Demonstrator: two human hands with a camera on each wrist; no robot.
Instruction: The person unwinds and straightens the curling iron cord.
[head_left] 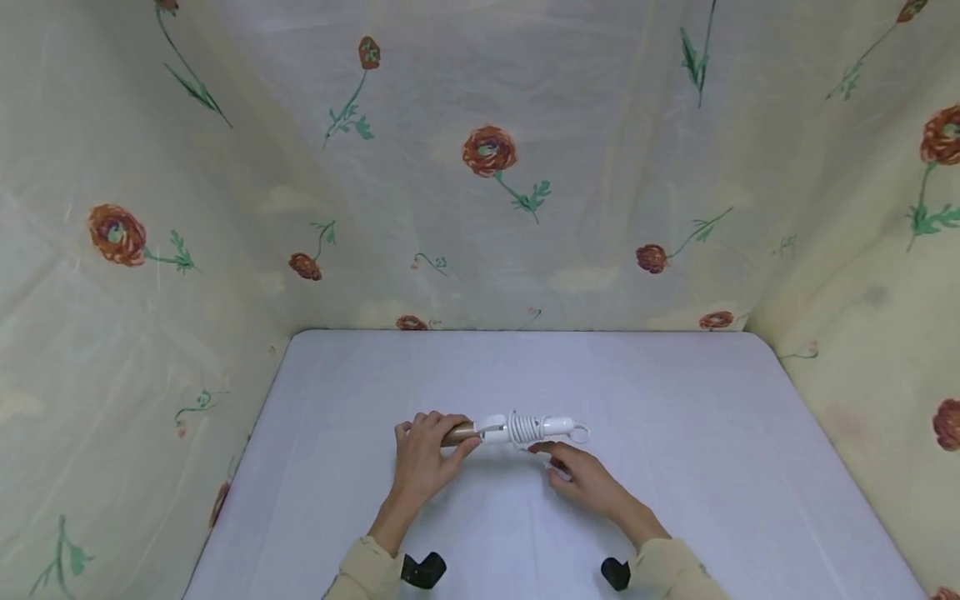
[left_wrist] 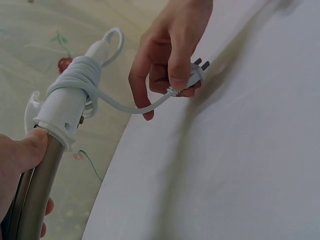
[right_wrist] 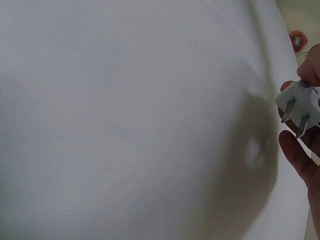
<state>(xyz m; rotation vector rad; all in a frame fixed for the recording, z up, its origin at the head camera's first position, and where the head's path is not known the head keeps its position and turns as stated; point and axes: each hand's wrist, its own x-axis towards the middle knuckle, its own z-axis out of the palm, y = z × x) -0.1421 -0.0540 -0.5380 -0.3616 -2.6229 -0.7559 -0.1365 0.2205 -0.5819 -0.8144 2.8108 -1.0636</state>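
Observation:
My left hand (head_left: 423, 454) grips the brown-gold barrel of a curling iron (head_left: 495, 435), held above the table with its white handle to the right. In the left wrist view, the thumb presses on the barrel beside the white collar. Several turns of white cord (left_wrist: 75, 77) wrap the handle, and a loop of it stands out at the handle's end. From the coil a short length runs to the plug (left_wrist: 194, 77), which my right hand (head_left: 588, 483) pinches between thumb and fingers. Two flat metal prongs on the plug (right_wrist: 298, 102) point away from the fingers.
A white-covered table (head_left: 600, 375) lies under both hands. Flower-patterned cloth (head_left: 585, 250) hangs behind it and along both sides. Black devices (head_left: 423, 571) sit at the wrists by the sleeve cuffs.

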